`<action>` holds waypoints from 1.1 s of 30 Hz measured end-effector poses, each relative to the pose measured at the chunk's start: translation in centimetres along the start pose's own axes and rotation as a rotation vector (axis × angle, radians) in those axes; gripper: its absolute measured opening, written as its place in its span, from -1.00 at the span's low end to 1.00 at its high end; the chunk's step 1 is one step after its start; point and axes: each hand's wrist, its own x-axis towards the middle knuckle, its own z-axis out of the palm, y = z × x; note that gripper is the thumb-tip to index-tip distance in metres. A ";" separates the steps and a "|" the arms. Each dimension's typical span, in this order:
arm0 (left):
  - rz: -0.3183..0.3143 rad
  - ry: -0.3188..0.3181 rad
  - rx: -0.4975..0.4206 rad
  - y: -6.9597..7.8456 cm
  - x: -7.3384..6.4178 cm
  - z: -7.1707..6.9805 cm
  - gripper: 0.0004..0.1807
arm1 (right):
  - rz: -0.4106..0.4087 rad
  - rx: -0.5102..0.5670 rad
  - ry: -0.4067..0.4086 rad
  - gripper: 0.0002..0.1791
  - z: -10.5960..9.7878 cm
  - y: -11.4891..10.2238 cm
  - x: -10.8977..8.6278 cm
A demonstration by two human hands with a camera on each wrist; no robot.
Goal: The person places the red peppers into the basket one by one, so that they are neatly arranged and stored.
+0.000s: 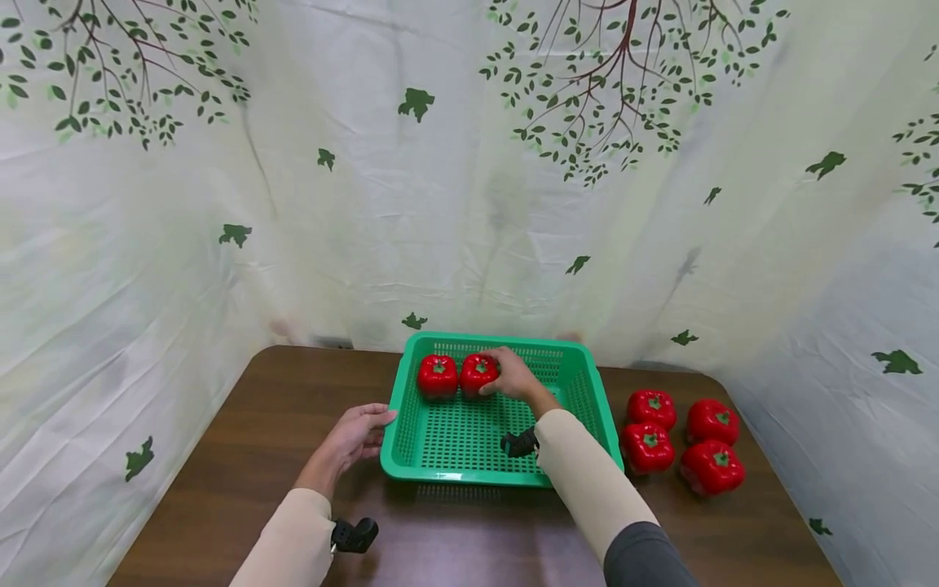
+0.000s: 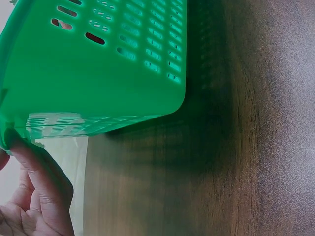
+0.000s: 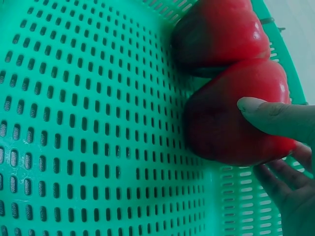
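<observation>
A green perforated plastic basket [image 1: 502, 479] sits on the brown table. My right hand [image 1: 517, 378] reaches into it and grips a red bell pepper [image 1: 475, 375], thumb on one side and fingers round the other. Another red bell pepper [image 1: 437, 377] stands right beside it on the left, near the basket's back wall. In the right wrist view the held pepper [image 3: 231, 123] is close against its neighbour [image 3: 221, 34], low over the slotted floor. At the basket's left side my left hand [image 1: 355, 439] pinches the rim; the left wrist view shows its fingers [image 2: 42, 177] at the rim's corner.
Several more red bell peppers [image 1: 708, 468] stand grouped on the table [image 1: 770, 542], right of the basket. A white curtain [image 1: 469, 204] with printed leaves and branches hangs behind the table and along its sides. Small black wrist devices [image 1: 355, 536] stick out from both sleeves.
</observation>
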 end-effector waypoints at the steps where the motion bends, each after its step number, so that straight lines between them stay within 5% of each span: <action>1: 0.002 0.001 -0.002 0.0 0.0 0.0 -0.61 | -0.001 -0.003 0.000 -0.27 0.0 0.0 0.0; 33: 0.005 0.011 0.001 -0.1 -0.3 0.1 -0.57 | 0.008 0.034 0.026 -0.20 -1.8 -0.2 -2.2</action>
